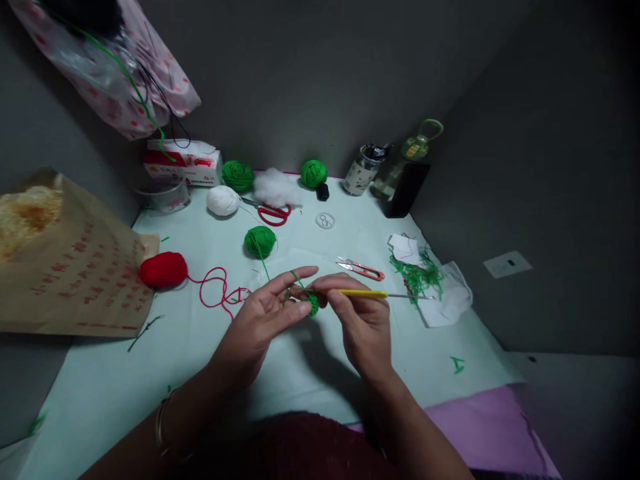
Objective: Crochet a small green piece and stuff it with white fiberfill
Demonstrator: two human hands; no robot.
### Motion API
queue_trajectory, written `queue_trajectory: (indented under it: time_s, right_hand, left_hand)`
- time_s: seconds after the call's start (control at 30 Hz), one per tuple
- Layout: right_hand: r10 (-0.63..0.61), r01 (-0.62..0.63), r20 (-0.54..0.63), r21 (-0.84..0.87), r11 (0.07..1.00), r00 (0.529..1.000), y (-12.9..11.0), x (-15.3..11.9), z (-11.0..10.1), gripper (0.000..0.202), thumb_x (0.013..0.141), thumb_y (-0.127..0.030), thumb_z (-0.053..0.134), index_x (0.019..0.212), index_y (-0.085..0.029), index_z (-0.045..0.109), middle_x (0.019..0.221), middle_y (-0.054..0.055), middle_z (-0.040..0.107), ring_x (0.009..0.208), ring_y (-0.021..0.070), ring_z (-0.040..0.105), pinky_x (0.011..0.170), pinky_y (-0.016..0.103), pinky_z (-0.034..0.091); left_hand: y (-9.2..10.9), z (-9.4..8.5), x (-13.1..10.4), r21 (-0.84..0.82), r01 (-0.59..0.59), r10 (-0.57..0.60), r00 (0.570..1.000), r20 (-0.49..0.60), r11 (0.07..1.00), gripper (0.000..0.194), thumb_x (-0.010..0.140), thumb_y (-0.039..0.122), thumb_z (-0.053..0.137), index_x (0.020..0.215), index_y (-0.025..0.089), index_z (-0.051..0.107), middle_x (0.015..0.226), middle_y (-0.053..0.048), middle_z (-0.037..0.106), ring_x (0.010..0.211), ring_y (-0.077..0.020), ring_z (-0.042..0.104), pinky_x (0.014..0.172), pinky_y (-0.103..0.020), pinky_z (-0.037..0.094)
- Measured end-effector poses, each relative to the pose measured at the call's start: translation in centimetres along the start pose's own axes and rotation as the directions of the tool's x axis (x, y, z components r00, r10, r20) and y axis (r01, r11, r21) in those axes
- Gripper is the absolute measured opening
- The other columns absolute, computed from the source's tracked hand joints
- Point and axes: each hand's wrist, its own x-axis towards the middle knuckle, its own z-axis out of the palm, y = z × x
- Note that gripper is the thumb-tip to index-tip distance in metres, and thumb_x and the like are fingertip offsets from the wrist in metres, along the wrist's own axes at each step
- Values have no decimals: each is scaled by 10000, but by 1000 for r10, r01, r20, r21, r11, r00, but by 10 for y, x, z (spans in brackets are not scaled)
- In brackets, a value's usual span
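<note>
My left hand (270, 310) pinches a small piece of green crochet (313, 305) between thumb and fingers. Green yarn (265, 267) loops over its raised index finger and runs back to a green ball of yarn (260, 241). In my right hand (365, 327) is a crochet hook (363, 293) with a yellow handle, held like a pencil and pointing left. The hook's tip meets the green piece, but the exact stitch is hidden by fingers. Thread snips (361, 269) with orange handles lie just beyond my right hand.
Red yarn (164, 270) sits left beside a brown paper bag (85, 260). Behind are red-handled scissors (274, 214), white yarn (223, 201), stuffing (276, 188), more green balls, a pen cup (361, 172) and a bottle (400, 167). Green scraps (417, 273) lie on the right.
</note>
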Motion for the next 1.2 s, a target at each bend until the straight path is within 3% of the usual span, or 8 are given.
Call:
queue_trajectory:
  time_s: [0.07, 0.27, 0.43, 0.6, 0.73, 0.97, 1.1, 1.2]
  right_hand:
    - [48, -47, -20, 59, 997, 999, 3, 0, -1, 149, 969, -263, 610, 968, -243, 757, 878, 22, 731, 759, 140, 646, 708, 301, 545]
    - [91, -87, -16, 149, 985, 996, 4, -1, -5, 186, 1003, -284, 547, 961, -225, 719, 881, 24, 742, 738, 138, 670, 721, 310, 568]
    - [-84, 84, 9, -164, 983, 996, -8, -7, -3, 208, 1012, -181, 490, 1021, -220, 694, 932, 36, 735, 800, 147, 683, 736, 321, 582]
    - [-444, 488, 213, -501, 715, 870, -5, -16, 1, 330, 959, -63, 495, 1223, -225, 611, 972, 72, 742, 857, 189, 687, 730, 369, 581]
    - [-511, 582, 317, -623, 523, 799, 1, -21, 2, 371, 936, -108, 592, 1268, -268, 631, 1051, 84, 744, 954, 219, 705, 753, 382, 602]
    - [-359, 381, 132, -401, 833, 924, -8, -11, 1, 305, 948, -60, 528, 1132, -254, 675, 918, 40, 722, 836, 185, 662, 709, 367, 571]
    - [-375, 400, 145, -425, 812, 916, -10, -9, 1, 318, 940, -37, 522, 1141, -245, 656, 909, 36, 711, 825, 175, 646, 718, 359, 561]
    - [-452, 506, 249, -572, 645, 857, -5, -13, 3, 338, 942, -60, 546, 1207, -241, 649, 960, 64, 710, 870, 192, 660, 727, 357, 576]
  left_hand:
    - [-2, -1, -1, 56, -23, 24, 1000, -11, 998, 414, 771, 237, 816, 1180, 252, 755, 879, -17, 643, 861, -151, 576, 903, -301, 440]
    - [1, -6, -1, 124, -55, 64, 995, -73, 991, 407, 761, 238, 807, 1165, 229, 760, 876, -26, 607, 851, -165, 537, 814, -298, 417]
    - [0, -3, -3, 209, -106, 135, 982, -129, 972, 395, 764, 210, 798, 1156, 234, 758, 831, -3, 597, 795, -136, 519, 787, -267, 424]
    - [-3, 5, -6, 313, -167, 243, 944, -222, 935, 438, 755, 170, 803, 1183, 222, 728, 783, 25, 575, 726, -113, 505, 748, -241, 432]
    - [-2, 5, -5, 95, -83, 99, 980, -175, 992, 555, 775, 217, 802, 1304, 217, 636, 835, 19, 596, 731, -115, 540, 699, -243, 432]
    - [-2, -2, -3, 207, -160, 198, 964, -176, 965, 549, 771, 192, 807, 1294, 210, 640, 838, 19, 612, 778, -117, 542, 756, -235, 437]
    - [0, 3, -5, 323, -182, 256, 945, -204, 929, 481, 756, 156, 801, 1221, 188, 682, 806, 19, 615, 765, -112, 535, 768, -218, 453]
    - [-1, 5, -6, 282, -153, 213, 957, -196, 947, 548, 737, 152, 820, 1259, 193, 658, 787, 36, 606, 683, -86, 503, 697, -193, 446]
